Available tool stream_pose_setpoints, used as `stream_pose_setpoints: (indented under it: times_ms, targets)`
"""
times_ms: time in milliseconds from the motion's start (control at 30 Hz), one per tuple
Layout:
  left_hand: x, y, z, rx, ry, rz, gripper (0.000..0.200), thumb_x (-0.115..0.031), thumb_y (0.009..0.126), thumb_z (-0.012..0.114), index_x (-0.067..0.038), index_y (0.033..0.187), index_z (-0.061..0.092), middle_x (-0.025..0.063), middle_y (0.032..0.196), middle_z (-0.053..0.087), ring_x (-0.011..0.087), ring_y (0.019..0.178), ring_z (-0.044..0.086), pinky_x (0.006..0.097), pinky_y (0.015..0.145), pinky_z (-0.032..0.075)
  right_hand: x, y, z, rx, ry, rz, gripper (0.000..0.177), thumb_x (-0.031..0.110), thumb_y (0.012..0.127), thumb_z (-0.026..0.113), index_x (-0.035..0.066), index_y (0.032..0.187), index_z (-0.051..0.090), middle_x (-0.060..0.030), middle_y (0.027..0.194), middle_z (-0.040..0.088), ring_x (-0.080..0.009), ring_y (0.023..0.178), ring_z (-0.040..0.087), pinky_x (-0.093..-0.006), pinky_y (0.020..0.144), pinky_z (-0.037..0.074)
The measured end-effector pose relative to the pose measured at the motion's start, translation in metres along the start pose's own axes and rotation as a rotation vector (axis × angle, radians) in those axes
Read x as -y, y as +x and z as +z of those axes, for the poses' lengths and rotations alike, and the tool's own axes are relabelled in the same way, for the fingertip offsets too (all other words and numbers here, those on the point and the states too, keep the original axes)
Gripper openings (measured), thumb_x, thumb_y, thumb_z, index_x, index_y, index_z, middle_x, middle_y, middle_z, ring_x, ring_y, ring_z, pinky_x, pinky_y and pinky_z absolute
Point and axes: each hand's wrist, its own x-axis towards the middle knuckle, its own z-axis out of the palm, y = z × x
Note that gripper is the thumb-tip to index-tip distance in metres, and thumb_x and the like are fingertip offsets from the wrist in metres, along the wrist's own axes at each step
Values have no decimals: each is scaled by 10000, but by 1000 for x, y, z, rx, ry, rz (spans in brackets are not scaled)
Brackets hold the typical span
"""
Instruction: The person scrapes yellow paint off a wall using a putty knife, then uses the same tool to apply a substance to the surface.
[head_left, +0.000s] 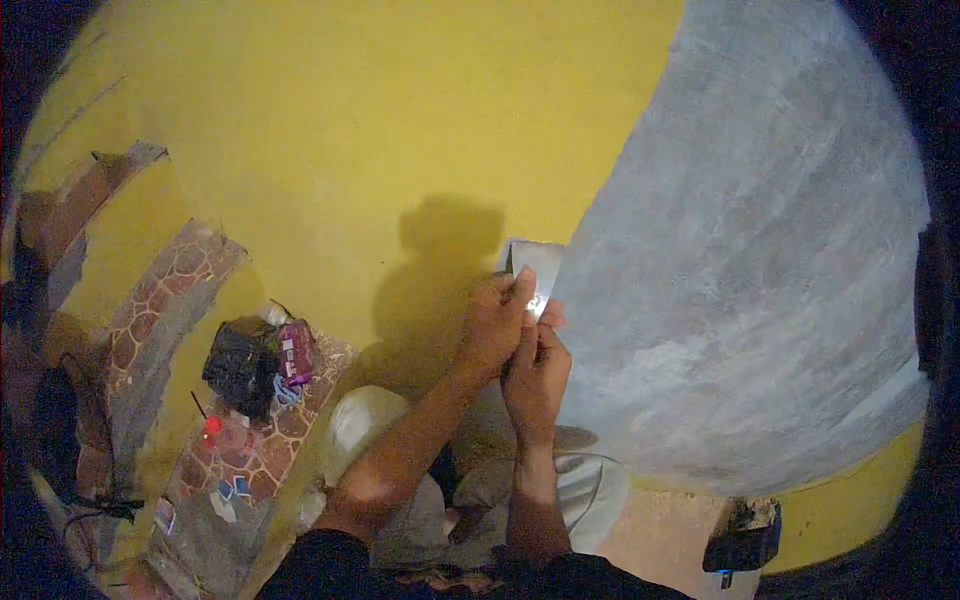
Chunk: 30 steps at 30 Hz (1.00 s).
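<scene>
Both my hands meet in front of the yellow wall, close to where the grey surface begins. My left hand [493,325] has its fingers closed on a flat, pale silvery sheet [541,258], with the thumb pressed on its face. From below, my right hand [537,382] pinches the lower part of the same sheet. A bright glare sits on the sheet just beside the thumb, and I cannot make out what is printed or fixed there. The sheet's lower end is hidden behind my fingers.
At the left, a stone-patterned step [285,440] carries a black plastic bag [238,360], a purple packet [297,352], a red object [212,426] and small blue-and-white pieces [234,488]. A black item [741,537] lies at lower right.
</scene>
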Motion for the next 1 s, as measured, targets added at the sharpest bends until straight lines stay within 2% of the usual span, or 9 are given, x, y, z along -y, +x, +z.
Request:
stream_pose_setpoints:
  times_ms: [133,233,433,700,733,800,833,867,1000]
  targets:
    - [5,-10,-1,-7,-166,41,491,-398,1087,501,57,980,649,137,850,738,235,746,747,353,670,605,-13,-8,-3,-14,11,2,411,295,1093,511,12,815,616,31,599,504,-62,527,450,-276,466,346]
    - [24,3,-12,145,114,195,479,-394,1088,497,49,1001,655,143,859,741,234,761,748,350,672,604,-19,-12,4,-45,115,23,397,291,1094,509,4,848,630,26,603,510,-64,527,448,-277,466,350]
    - [10,1,-8,31,34,76,475,-370,1084,513,56,940,667,157,809,741,226,735,751,345,648,601,-9,-6,6,-2,1,-14,398,282,1098,499,-23,895,654,8,620,558,-60,526,472,-272,462,351]
    - [7,7,0,-2,125,129,502,-349,1076,538,-10,706,553,93,716,684,211,724,742,318,594,554,-19,9,-3,43,-20,70,419,283,1097,498,-47,903,668,-20,637,595,-68,535,499,-281,462,371]
    - [12,11,-2,0,123,125,502,-349,1076,538,-10,706,553,93,716,684,211,724,742,318,594,554,-22,11,-3,20,-19,36,422,290,1095,504,-48,907,673,-20,639,594,-69,546,503,-282,470,378]
    - [9,17,-5,-15,432,399,499,-370,1081,522,-8,742,578,60,704,659,169,724,700,316,610,528,-14,19,0,-9,-19,10,425,296,1093,509,-50,911,678,-21,640,593,-71,556,508,-282,479,386]
    - [6,25,-3,-9,430,392,499,-370,1081,522,-8,742,578,60,704,659,169,724,700,316,610,528,-6,32,6,-66,-39,-157,422,300,1089,519,-50,914,678,-20,642,589,-72,568,505,-285,490,392]
    - [-24,25,8,-54,260,296,483,-387,1083,511,-9,799,602,57,721,665,154,712,661,318,629,523,7,41,9,-122,-62,-320,419,303,1085,528,-51,917,678,-19,644,585,-72,580,503,-287,500,398]
    - [-55,19,17,-2,-57,246,477,-436,1088,482,-7,962,650,53,746,670,135,686,614,336,649,521,61,56,-2,78,-134,-233,416,309,1078,546,-52,916,673,-22,649,583,-76,590,489,-297,514,403]
